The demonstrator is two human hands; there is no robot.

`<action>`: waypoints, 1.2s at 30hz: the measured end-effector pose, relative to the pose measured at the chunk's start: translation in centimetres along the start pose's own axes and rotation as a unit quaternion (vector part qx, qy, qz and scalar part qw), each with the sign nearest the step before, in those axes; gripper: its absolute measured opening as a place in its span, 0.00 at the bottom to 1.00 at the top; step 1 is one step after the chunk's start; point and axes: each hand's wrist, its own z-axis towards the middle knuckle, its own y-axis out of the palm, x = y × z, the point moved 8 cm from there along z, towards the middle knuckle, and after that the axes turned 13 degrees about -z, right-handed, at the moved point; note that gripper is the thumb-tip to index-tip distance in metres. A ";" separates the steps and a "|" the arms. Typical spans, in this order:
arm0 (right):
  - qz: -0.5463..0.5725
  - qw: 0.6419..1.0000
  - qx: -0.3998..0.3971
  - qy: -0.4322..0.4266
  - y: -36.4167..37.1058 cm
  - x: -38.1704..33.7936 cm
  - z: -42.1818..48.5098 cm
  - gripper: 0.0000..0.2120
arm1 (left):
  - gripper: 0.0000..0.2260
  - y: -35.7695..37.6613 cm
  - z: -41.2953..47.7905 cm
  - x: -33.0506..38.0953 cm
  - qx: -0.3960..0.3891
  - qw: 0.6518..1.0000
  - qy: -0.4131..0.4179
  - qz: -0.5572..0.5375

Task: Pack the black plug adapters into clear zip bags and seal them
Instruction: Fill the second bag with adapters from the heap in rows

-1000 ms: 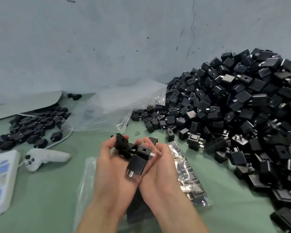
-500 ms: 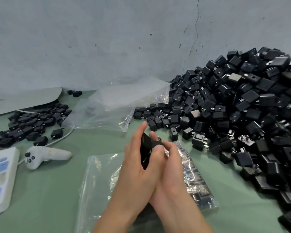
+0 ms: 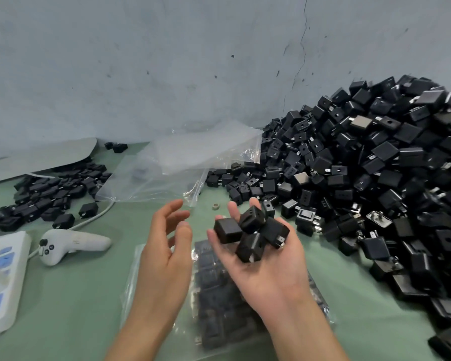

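Green table (image 3: 76, 321), seemingly full bag (image 3: 214, 303) half-hidden beneath right hand (image 3: 266, 264)

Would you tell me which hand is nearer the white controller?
Left. The left hand hovers just right of the white controller; the right hand, carrying black plug adapters, is farther right, beyond it.

A white handheld controller (image 3: 73, 244) lies on the green table (image 3: 63, 321), just beside a white power strip (image 3: 3, 277) with blue sockets. A white cable (image 3: 97, 217) runs behind the controller. A small ring (image 3: 215, 206) lies farther right, below the cracked grey wall (image 3: 167, 61).
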 end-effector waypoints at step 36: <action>0.079 0.996 0.037 -0.019 -1.8 -0.7 -0.4 0.17 | 0.12 -12.6 -2.6 -5.7 0.043 0.958 -0.187 0.213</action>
